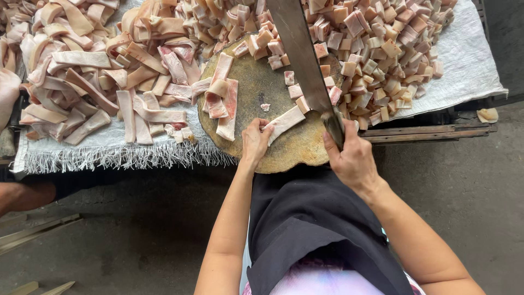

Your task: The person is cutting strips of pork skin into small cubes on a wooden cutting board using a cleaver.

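Pinning a pale pink pork-skin strip (284,123) at centre frame, the left hand (255,143) is gripping its lower-left end; the strip's long axis is running up-right toward the long steel cleaver (305,65) that the right hand (352,158) is clenching.

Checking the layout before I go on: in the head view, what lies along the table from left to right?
Pile of long pork skin strips → round wooden chopping block with a few strips → left hand pinning one strip → cleaver in the right hand → heap of cut cubes → white cloth.
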